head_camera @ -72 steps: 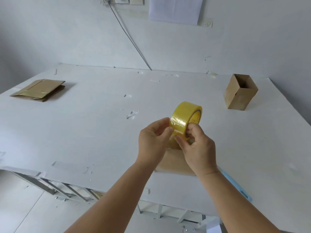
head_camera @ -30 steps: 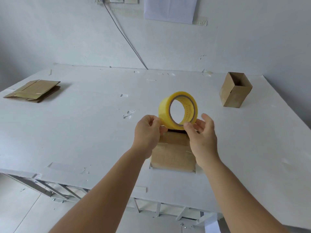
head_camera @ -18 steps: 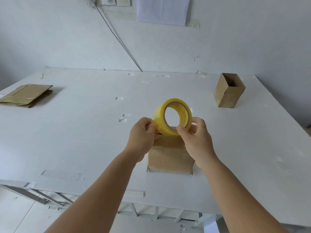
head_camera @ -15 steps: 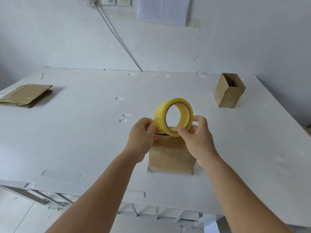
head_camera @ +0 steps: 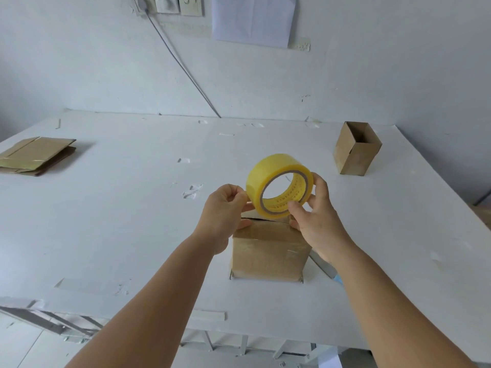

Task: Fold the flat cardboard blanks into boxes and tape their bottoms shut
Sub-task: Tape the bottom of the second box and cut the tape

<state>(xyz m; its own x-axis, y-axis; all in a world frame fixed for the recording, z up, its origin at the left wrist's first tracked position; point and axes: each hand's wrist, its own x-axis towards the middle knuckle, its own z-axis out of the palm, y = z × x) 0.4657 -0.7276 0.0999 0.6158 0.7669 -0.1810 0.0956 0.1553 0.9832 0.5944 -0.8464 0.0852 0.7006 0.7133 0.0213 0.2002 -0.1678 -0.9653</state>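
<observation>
A yellow tape roll is held up above a folded cardboard box that stands near the table's front edge. My right hand grips the roll, thumb in its core and fingers on the outer side. My left hand pinches at the roll's left edge, where the tape end seems to be. The box's top face is shiny with tape. A stack of flat cardboard blanks lies at the far left. An open folded box stands at the back right.
The white table carries scraps of old tape. A blue-handled tool lies partly hidden behind my right wrist, right of the box. The wall with a cable and sockets stands behind the table.
The roll has turned so its open core faces me and has risen slightly. My right fingers have spread round its right side. The box below now shows clear of my hands.
</observation>
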